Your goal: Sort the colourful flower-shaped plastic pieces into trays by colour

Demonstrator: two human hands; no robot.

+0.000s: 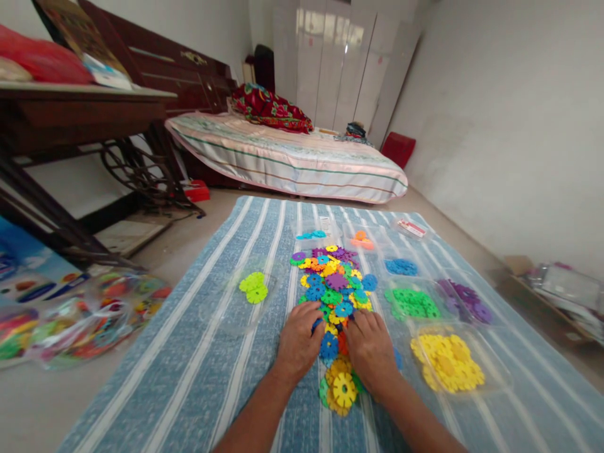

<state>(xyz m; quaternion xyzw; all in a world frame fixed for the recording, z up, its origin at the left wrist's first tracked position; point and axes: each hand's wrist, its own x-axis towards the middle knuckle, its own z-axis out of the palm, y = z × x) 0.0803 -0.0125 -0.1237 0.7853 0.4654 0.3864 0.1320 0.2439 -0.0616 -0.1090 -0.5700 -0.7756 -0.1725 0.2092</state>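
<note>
A heap of multicoloured plastic snowflake discs [333, 282] lies in the middle of a blue striped mat [198, 352]. My left hand [298, 338] rests palm down on the heap's near left side, fingers curled into the discs. My right hand [371, 349] lies palm down on the near right side, fingertips also buried among the pieces. Whether either hand grips a disc is hidden. A joined cluster of yellow discs [342, 389] sits between my wrists. Sorted discs sit in clear trays: yellow [447, 362], green [411, 303], purple [465, 301], blue [401, 267], lime [253, 287].
Bags of colourful toys [80, 321] lie on the floor at left, beside a dark sewing table [85, 119]. A bed [287, 157] stands beyond the mat. A small orange pile [362, 240] and a turquoise pile [311, 235] sit at the mat's far end. Clutter lines the right wall [557, 289].
</note>
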